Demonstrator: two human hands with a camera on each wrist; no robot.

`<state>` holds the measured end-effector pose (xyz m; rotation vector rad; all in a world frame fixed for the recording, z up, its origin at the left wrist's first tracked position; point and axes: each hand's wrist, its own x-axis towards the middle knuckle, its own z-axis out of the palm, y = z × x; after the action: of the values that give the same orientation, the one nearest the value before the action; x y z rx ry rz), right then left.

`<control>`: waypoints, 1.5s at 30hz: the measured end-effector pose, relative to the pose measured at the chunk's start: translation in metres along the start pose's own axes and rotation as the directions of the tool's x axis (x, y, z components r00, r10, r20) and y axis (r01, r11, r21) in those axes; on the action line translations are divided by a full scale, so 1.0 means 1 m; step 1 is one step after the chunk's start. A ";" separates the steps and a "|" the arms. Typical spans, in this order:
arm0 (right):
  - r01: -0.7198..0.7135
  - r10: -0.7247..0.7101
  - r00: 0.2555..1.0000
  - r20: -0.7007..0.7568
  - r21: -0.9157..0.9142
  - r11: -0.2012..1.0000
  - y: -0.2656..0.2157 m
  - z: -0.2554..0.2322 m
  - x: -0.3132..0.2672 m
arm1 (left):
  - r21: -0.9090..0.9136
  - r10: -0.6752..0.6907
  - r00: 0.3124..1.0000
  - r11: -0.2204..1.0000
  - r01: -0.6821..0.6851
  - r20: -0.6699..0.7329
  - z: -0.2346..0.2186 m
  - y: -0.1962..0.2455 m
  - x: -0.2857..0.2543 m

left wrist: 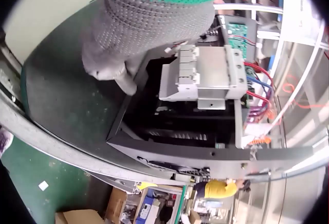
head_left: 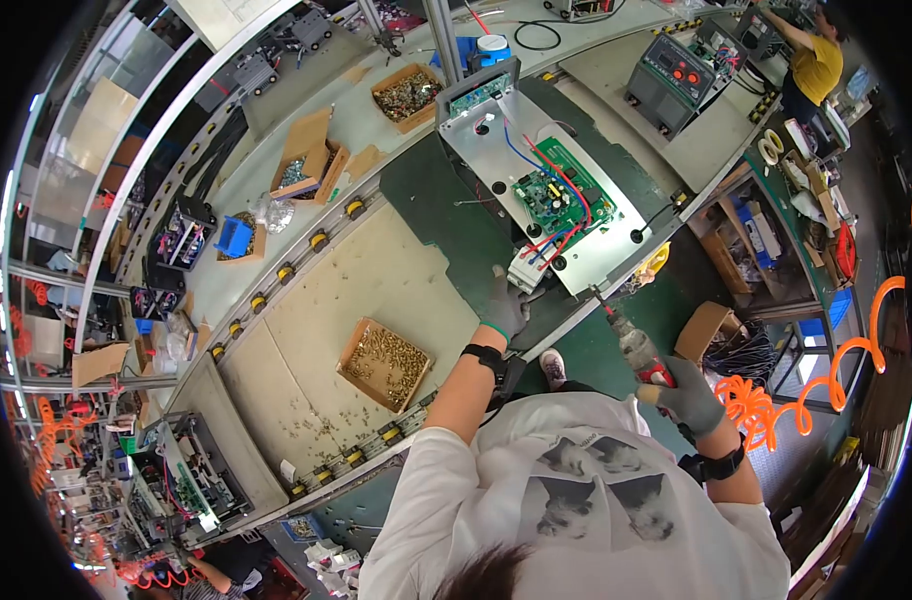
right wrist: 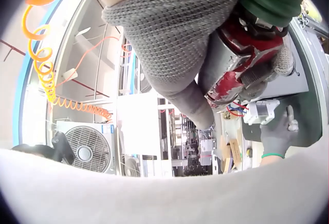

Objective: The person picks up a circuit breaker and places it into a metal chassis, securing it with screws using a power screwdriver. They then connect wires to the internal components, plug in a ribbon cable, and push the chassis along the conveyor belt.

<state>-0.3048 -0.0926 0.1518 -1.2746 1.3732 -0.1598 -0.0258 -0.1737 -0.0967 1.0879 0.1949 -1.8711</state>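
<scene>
Driver gripped in your right hand, just off the worktop. Your left hand reaches forward, fingers loose, beside the chassis; shirt lettering too small to read.

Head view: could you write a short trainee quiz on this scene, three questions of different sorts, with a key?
1. Fill in the blank: the circuit board mounted on the metal chassis is ____ in colour.

2. What does the right hand hold?
A) a roll of tape
B) a handheld power tool
C) a cardboard box

3. True or false: the shallow tray of small brass-coloured parts sits on top of the metal chassis.

Key: 1. green; 2. B; 3. false
</scene>
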 end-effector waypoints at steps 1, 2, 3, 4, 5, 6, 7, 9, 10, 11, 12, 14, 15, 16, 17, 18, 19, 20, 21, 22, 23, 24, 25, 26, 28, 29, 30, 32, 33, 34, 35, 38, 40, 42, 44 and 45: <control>-0.027 0.028 1.000 -0.011 0.056 0.998 0.003 0.000 -0.004 | -0.125 -0.035 0.998 0.991 0.042 0.054 -0.007 -0.005 0.021; -0.026 0.027 0.999 -0.020 0.061 0.998 0.008 -0.001 -0.007 | -0.117 -0.039 0.997 0.992 0.045 0.060 -0.011 -0.006 0.028; -0.003 0.007 0.999 -0.052 0.071 0.997 0.015 0.000 -0.009 | -0.163 0.006 0.972 0.986 0.034 0.237 -0.019 -0.007 0.032; 0.019 -0.012 0.997 -0.082 0.080 0.997 0.020 0.000 -0.011 | -0.211 0.056 0.914 0.977 0.033 0.402 -0.022 -0.007 0.027; 0.018 -0.011 0.996 -0.088 0.085 0.996 0.018 0.000 -0.016 | -0.286 0.069 0.957 0.958 0.015 0.281 -0.025 -0.006 0.023; -0.048 0.057 0.995 -0.087 0.101 0.994 0.011 -0.001 -0.020 | -0.274 0.087 0.922 0.961 0.021 0.376 -0.037 -0.002 0.013; -0.115 0.125 0.989 -0.084 0.119 0.986 0.008 -0.001 -0.023 | -0.300 0.168 0.920 0.952 -0.059 0.353 -0.040 0.001 -0.008; -0.048 0.062 0.994 -0.092 0.147 0.988 0.012 -0.003 -0.023 | -0.305 0.337 0.847 0.927 -0.220 0.412 -0.049 0.011 -0.041; 0.017 0.000 0.995 -0.097 0.168 0.986 0.014 -0.002 -0.023 | -0.294 0.413 0.766 0.908 -0.300 0.493 -0.051 0.018 -0.053; 0.013 0.004 0.995 -0.095 0.177 0.984 0.018 0.000 -0.023 | -0.280 0.444 0.697 0.896 -0.345 0.562 -0.050 0.023 -0.064; 0.014 0.003 0.997 -0.083 0.206 0.978 0.020 -0.001 -0.021 | -0.276 0.442 0.699 0.897 -0.346 0.562 -0.042 0.030 -0.076; 0.022 -0.004 0.997 -0.075 0.235 0.972 0.018 -0.003 -0.019 | 0.272 0.524 0.646 0.620 -0.736 0.555 -0.023 0.045 -0.095; 0.024 -0.009 0.998 -0.067 0.218 0.976 0.014 -0.004 -0.020 | 0.370 0.532 0.708 0.609 -0.701 0.464 -0.014 0.052 -0.097; 0.023 -0.012 0.998 -0.058 0.202 0.979 0.012 -0.005 -0.021 | 0.373 0.530 0.708 0.608 -0.701 0.467 0.005 0.057 -0.099; 0.031 -0.018 0.998 -0.064 0.212 0.977 0.013 -0.005 -0.021 | 0.404 0.707 0.542 0.379 -0.833 0.455 0.034 0.061 -0.098; 0.075 -0.057 0.994 -0.088 0.212 0.974 0.014 -0.005 -0.020 | 0.432 0.830 0.331 0.122 -0.893 0.449 0.053 0.065 -0.093; 0.119 -0.096 0.989 -0.114 0.212 0.970 0.015 -0.005 -0.019 | 0.434 0.826 0.329 0.116 -0.894 0.458 0.059 0.071 -0.081; 0.126 -0.101 0.988 -0.119 0.219 0.968 0.016 -0.005 -0.018 | 0.313 0.785 0.210 0.021 -0.950 0.583 0.062 0.077 -0.064; 0.118 -0.093 0.988 -0.121 0.222 0.968 0.018 -0.005 -0.019 | 0.178 0.725 0.081 -0.059 -0.982 0.684 0.064 0.081 -0.052; 0.111 -0.085 0.989 -0.123 0.224 0.968 0.020 -0.005 -0.019 | 0.178 0.720 0.080 -0.061 -0.982 0.689 0.069 0.081 -0.044; 0.115 -0.087 0.988 -0.129 0.230 0.966 0.023 -0.006 -0.019 | 0.099 0.758 0.201 0.179 -0.979 0.621 0.075 0.081 -0.036; 0.086 -0.060 0.991 -0.121 0.225 0.970 0.028 -0.006 -0.019 | 0.000 0.758 0.336 0.405 -0.914 0.560 0.082 0.081 -0.029; 0.056 -0.031 0.993 -0.115 0.222 0.974 0.031 -0.006 -0.020 | -0.013 0.766 0.378 0.450 -0.893 0.520 0.099 0.084 -0.033; 0.057 -0.028 0.991 -0.127 0.230 0.972 0.032 -0.004 -0.021 | -0.013 0.757 0.380 0.455 -0.890 0.532 0.111 0.085 -0.043; 0.078 -0.029 0.987 -0.156 0.315 0.946 0.032 -0.002 -0.024 | 0.202 0.713 0.443 0.402 -0.893 0.543 0.133 0.089 -0.064; 0.080 -0.026 0.985 -0.169 0.324 0.943 0.035 -0.002 -0.024 | 0.091 0.723 0.448 0.475 -0.875 0.526 0.141 0.091 -0.060; 0.059 -0.004 0.986 -0.165 0.335 0.940 0.038 -0.002 -0.024 | 0.095 0.712 0.451 0.481 -0.872 0.538 0.148 0.092 -0.061; 0.036 0.026 0.986 -0.167 0.359 0.933 0.041 0.001 -0.026 | 0.272 0.665 0.396 0.288 -0.918 0.633 0.160 0.095 -0.067; 0.066 0.009 0.982 -0.190 0.388 0.919 0.039 0.001 -0.025 | 0.350 0.663 0.411 0.233 -0.907 0.626 0.166 0.089 -0.074; 0.097 -0.007 0.977 -0.214 0.415 0.905 0.038 0.001 -0.025 | 0.350 0.652 0.415 0.236 -0.907 0.635 0.177 0.088 -0.086; 0.096 0.001 0.975 -0.222 0.423 0.901 0.039 0.001 -0.025 | 0.523 0.680 0.192 -0.322 -0.789 0.708 0.190 0.087 -0.102; 0.081 0.018 0.971 -0.238 0.399 0.913 0.044 0.000 -0.022 | 0.590 0.610 0.017 -0.758 -0.277 0.792 0.205 0.070 -0.100; 0.097 -0.001 0.966 -0.259 0.359 0.928 0.046 -0.001 -0.023 | 0.600 0.598 0.057 -0.793 -0.100 0.800 0.220 0.062 -0.109; 0.096 0.014 0.964 -0.267 0.393 0.914 0.043 -0.002 -0.025 | 0.627 0.608 0.158 -0.769 -0.125 0.778 0.229 0.065 -0.114; 0.099 0.025 0.962 -0.274 0.429 0.898 0.046 -0.003 -0.027 | 0.544 0.496 0.240 -0.808 -0.225 0.835 0.233 0.080 -0.111; 0.113 0.013 0.958 -0.288 0.419 0.901 0.051 -0.002 -0.026 | 0.544 0.416 0.376 -0.759 -0.358 0.828 0.234 0.091 -0.111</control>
<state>-0.3426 -0.0552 0.1314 -0.9330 1.4439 -0.6721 -0.0765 -0.2781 0.1516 1.5331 -2.1363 -0.1507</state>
